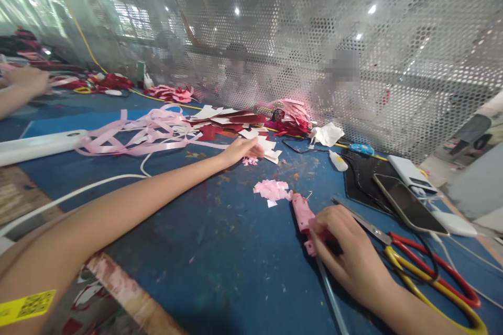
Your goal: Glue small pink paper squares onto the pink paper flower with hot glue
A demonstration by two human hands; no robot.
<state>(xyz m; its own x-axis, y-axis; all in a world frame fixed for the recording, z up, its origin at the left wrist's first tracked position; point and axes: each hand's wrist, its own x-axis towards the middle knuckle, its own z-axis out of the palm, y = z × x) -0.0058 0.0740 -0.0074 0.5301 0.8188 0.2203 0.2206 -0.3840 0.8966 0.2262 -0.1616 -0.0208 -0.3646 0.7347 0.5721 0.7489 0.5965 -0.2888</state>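
My left hand (pixel 244 150) reaches to the white paper pieces (pixel 271 147) at the middle of the blue table, its fingers bent over them; whether it grips one is hidden. Tiny pink bits (pixel 250 160) lie just under it. My right hand (pixel 341 243) is at a pink wrapped tool (pixel 302 213), its thumb and fingers closed at the tool's near end; a grey rod or cable (pixel 330 293) runs from there toward the front edge. Between the hands lies a pile of small pink squares (pixel 272 189).
Scissors with red and yellow handles (pixel 428 267) lie right of my right hand. Beyond are a phone (pixel 408 203), a small white bottle (pixel 338 161) and crumpled tissue (pixel 327 134). Pink ribbon (pixel 137 133) and a white cable cross the left side. Another person's hand (pixel 29 81) shows far left.
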